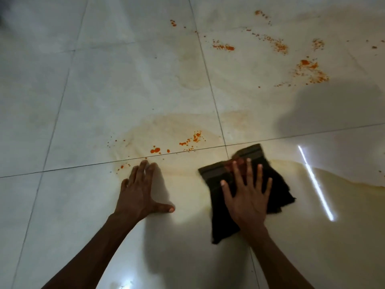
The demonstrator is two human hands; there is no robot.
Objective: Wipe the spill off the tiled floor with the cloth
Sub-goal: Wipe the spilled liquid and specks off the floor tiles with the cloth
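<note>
One cloth [245,185] under right hand [248,199]

**Bare arms, bare hands**

Both forearms are uncovered from the bottom of the view to the wrists, with no sleeve showing. The left hand [139,193] and right hand [246,198] are ungloved. The fingernails are short and pale, the fingers long and slender.

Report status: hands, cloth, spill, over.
Right hand flat on dark cloth, pressing it to the tiled floor. Left hand open, braced on bare tile. Orange spill remains ahead. Nothing in the way.
</note>
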